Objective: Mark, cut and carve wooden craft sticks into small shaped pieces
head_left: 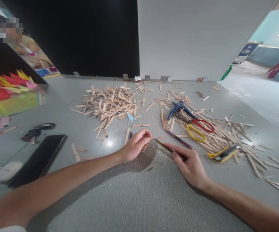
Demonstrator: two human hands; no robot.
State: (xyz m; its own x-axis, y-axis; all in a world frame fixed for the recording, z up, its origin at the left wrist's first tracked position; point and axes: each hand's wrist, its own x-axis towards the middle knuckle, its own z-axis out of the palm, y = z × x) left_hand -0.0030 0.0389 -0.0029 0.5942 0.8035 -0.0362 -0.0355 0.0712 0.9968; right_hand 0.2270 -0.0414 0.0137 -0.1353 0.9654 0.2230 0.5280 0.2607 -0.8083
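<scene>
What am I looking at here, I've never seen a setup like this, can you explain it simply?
There is no machine here, just a person's two bare hands. The one picture comes from a camera worn on that person's head, looking forward and down.

The right hand holds a slim bladed tool, its tip close to the fingertips of the left hand. Those fingertips are pinched together; what is between them is too small to tell.

On the grey surface lie many flat wooden sticks, scissors with red and yellow handles, a yellow cutter and, on the left, a dark phone.
</scene>
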